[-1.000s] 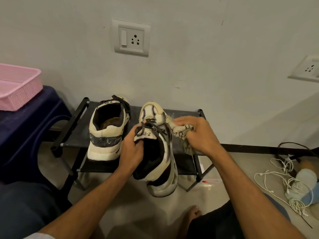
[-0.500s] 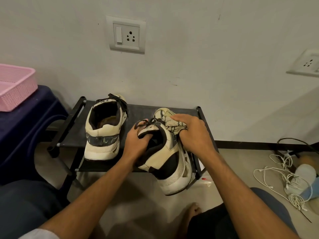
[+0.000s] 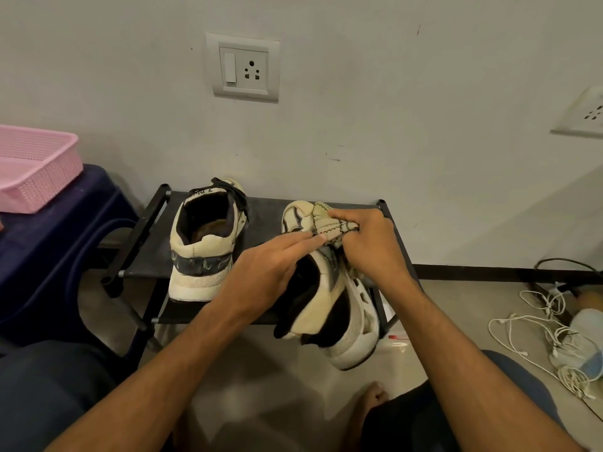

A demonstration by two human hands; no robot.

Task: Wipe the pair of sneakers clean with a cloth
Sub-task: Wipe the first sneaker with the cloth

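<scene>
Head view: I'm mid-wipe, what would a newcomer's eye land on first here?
The two hands at centre: the right hand pinches a cloth at the toe end of a tilted sneaker, while the left hand lies flat across its tongue. Left of them the second sneaker stands heel-first on the black rack, and a pink basket sits far left.

Both my forearms (image 3: 169,363) are bare. Dark blue fabric covers my knees (image 3: 49,386), one below-left of the left hand (image 3: 261,272), one below-right of the right hand (image 3: 372,246); one foot (image 3: 372,399) is bare
</scene>
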